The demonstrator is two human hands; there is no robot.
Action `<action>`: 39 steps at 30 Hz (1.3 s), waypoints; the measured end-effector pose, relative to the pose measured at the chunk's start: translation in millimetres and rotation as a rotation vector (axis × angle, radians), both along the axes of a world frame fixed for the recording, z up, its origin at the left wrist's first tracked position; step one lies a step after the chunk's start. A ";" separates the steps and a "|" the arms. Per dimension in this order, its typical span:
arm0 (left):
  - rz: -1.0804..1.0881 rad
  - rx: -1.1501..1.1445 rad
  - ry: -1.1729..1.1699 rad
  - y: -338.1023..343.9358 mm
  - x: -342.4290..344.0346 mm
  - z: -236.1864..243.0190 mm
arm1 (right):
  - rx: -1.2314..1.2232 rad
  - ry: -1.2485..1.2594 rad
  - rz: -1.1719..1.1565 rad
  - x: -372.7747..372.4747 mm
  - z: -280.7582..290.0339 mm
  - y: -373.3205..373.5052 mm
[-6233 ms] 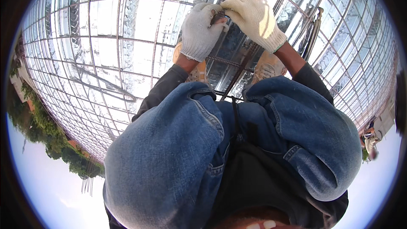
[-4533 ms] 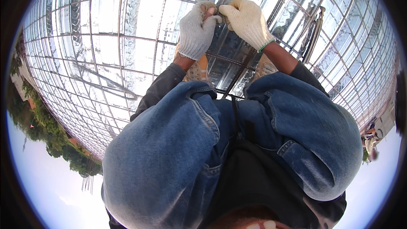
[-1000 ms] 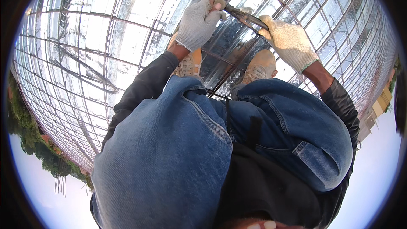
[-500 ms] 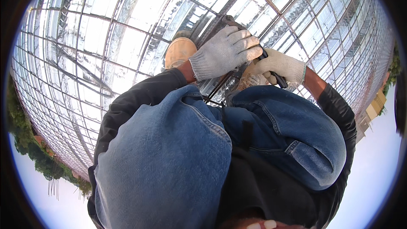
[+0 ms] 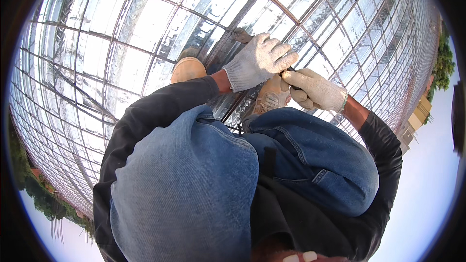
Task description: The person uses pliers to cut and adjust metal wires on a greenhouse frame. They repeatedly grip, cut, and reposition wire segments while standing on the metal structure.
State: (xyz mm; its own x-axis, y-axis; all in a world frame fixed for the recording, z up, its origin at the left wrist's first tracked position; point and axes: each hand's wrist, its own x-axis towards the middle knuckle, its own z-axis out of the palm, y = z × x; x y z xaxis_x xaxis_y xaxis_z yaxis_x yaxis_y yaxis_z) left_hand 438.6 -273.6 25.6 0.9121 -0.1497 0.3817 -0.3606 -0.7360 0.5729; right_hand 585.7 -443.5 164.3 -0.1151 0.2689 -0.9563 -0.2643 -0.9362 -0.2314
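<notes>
In a knitted white glove, my left hand (image 5: pixel 264 62) is closed, fingers curled, just above the toe of my right boot (image 5: pixel 272 98). What it holds, if anything, is hidden by the fingers. My right hand (image 5: pixel 318 90), also gloved, closes around a black-handled tool (image 5: pixel 287 71). Only a short dark piece of that tool shows between the two hands; its head cannot be made out. Both hands are close together over a steel rebar mesh (image 5: pixel 179 6), beside a thicker dark bar running away between my feet.
Shiny corrugated metal decking (image 5: pixel 155 14) lies under the mesh. My left boot (image 5: pixel 188 70) stands on it. A few dark bars (image 5: pixel 82 94) lie slanted across the grid at left. Trees (image 5: pixel 439 70) and a yellowish building (image 5: pixel 416 119) stand beyond the edge.
My right hand has turned and shifted slightly left, and the long black handle that showed beneath it is now mostly hidden. My left hand's fingers have curled in more. The view has shifted slightly.
</notes>
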 end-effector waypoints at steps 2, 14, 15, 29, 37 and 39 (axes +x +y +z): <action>0.016 0.005 -0.019 1.6 -0.9 -2.7 | -0.017 -0.084 0.075 -7.3 4.3 7.1; 0.133 -0.187 -0.069 4.4 7.6 1.6 | 0.081 -0.062 -0.255 -5.2 18.9 27.9; 0.081 -0.144 0.004 5.1 9.7 0.6 | 0.071 -0.049 -0.262 -3.9 17.5 25.8; 0.109 -0.241 0.148 0.5 55.7 -9.1 | 0.486 -1.337 1.171 16.9 -9.9 13.6; 0.029 -0.206 0.354 8.1 57.2 -1.9 | 0.394 -1.081 1.056 27.7 -10.5 21.0; 0.028 -0.215 0.307 10.6 52.7 -1.2 | 0.311 -0.970 1.001 26.5 -3.0 28.5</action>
State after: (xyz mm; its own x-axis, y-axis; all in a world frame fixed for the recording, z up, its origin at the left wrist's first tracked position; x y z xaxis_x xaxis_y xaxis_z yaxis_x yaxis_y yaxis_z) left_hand 491.3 -263.0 24.4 0.9916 -0.0692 0.1097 -0.1293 -0.5941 0.7939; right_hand 612.2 -415.1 161.2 0.2764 0.6758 -0.6833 0.8451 -0.5095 -0.1620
